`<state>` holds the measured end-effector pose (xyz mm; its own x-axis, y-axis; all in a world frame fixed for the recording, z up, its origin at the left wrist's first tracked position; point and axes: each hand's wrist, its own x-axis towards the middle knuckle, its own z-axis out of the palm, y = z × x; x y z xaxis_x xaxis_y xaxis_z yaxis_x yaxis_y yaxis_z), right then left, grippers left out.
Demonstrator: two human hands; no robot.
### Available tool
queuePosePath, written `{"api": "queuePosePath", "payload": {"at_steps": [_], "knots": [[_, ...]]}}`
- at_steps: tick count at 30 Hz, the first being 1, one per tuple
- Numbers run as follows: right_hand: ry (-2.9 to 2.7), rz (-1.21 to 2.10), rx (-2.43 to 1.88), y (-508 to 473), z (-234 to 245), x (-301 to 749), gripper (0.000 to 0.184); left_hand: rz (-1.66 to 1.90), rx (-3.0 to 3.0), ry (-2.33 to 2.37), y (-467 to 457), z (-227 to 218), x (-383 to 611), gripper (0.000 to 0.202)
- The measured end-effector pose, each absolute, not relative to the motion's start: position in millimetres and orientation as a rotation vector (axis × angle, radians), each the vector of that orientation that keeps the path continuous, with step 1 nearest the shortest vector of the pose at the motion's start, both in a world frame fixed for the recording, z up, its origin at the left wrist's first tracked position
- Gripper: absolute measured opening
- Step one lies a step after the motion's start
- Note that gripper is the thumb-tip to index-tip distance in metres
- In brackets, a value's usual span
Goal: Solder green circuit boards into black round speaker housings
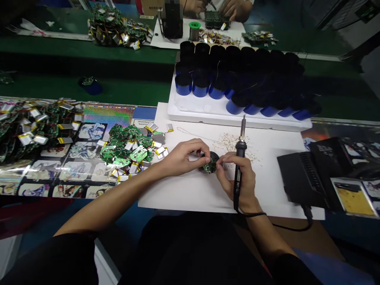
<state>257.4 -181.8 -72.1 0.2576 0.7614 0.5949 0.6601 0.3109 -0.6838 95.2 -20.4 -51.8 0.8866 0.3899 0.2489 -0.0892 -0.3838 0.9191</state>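
A small green circuit board (210,166) sits in a round black housing (213,155) on the white work board (184,190). My left hand (190,156) pinches at the left edge of this board, thumb and forefinger together. From the other side, my right hand (237,174) touches the board's right edge with its fingertips. That same hand also carries a soldering iron (240,158), its tip pointing up and away from the board. Just behind my hands, tiny pale clippings (237,144) are scattered beside a thin looped wire (194,134).
Behind stands a white foam tray (202,113) with rows of blue-and-black cups (216,89). Circuit boards with battery pouches (130,148) are heaped at left. A black soldering station (303,178) stands at right. Across the bench, another person's hands (231,10) work near a solder spool (194,31).
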Motion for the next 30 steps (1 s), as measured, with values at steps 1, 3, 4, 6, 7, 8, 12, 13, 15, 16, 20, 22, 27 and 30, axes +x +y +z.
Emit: {"api": "queuePosePath", "payload": {"at_steps": [1, 3, 4, 6, 7, 8, 12, 13, 15, 16, 20, 22, 27, 30], "knots": [[-1.463, 0.098, -1.413, -184.4, -71.7, 256.8, 0.042, 0.525, 1.952, 0.205, -19.0, -50.7, 94.0, 0.011], [-1.523, 0.077, -1.443, -189.3, -72.3, 255.1, 0.045, 0.512, 2.054, 0.153, -16.6, -49.7, 91.9, 0.006], [-1.561, 0.058, -1.456, -191.1, -73.3, 254.1, 0.046, 0.489, 2.099, 0.117, -15.7, -49.8, 91.0, 0.005], [-1.619, 0.01, -1.487, -193.1, -75.8, 252.9, 0.048, 0.447, 2.165, 0.053, -14.6, -50.8, 89.7, 0.006], [-1.633, -0.011, -1.5, -193.2, -77.1, 253.0, 0.047, 0.432, 2.187, 0.031, -14.4, -51.5, 89.5, 0.006], [-1.642, -0.027, -1.509, -192.9, -77.9, 253.5, 0.046, 0.424, 2.203, 0.018, -14.5, -52.2, 89.4, 0.007], [-1.678, -0.008, -1.498, -190.8, -76.8, 259.8, 0.043, 0.431, 2.228, 0.023, -16.6, -53.5, 90.2, 0.006], [-1.684, 0.012, -1.492, -191.2, -75.6, 261.5, 0.043, 0.438, 2.22, 0.026, -17.4, -53.8, 90.5, 0.005], [-1.665, 0.091, -1.467, -194.0, -72.7, 264.5, 0.041, 0.445, 2.196, 0.032, -18.7, -54.4, 91.1, 0.005], [-1.639, 0.14, -1.454, -196.4, -71.1, 265.6, 0.037, 0.445, 2.183, 0.036, -19.2, -54.9, 91.3, 0.005], [-1.323, 0.314, -1.393, -209.2, -62.2, 271.5, 0.024, 0.431, 2.162, 0.053, -19.5, -56.5, 91.6, 0.008], [-1.077, 0.362, -1.322, -214.7, -55.4, 277.5, 0.033, 0.429, 2.162, 0.062, -19.2, -56.8, 91.6, 0.009], [-0.88, 0.385, -1.321, -225.7, -41.6, 295.3, 0.032, 0.402, 2.164, 0.075, -18.5, -55.8, 91.5, 0.011], [-0.883, 0.193, -1.405, -232.3, -41.6, 296.6, 0.016, 0.4, 2.159, 0.077, -18.6, -55.4, 91.7, 0.011]]}}
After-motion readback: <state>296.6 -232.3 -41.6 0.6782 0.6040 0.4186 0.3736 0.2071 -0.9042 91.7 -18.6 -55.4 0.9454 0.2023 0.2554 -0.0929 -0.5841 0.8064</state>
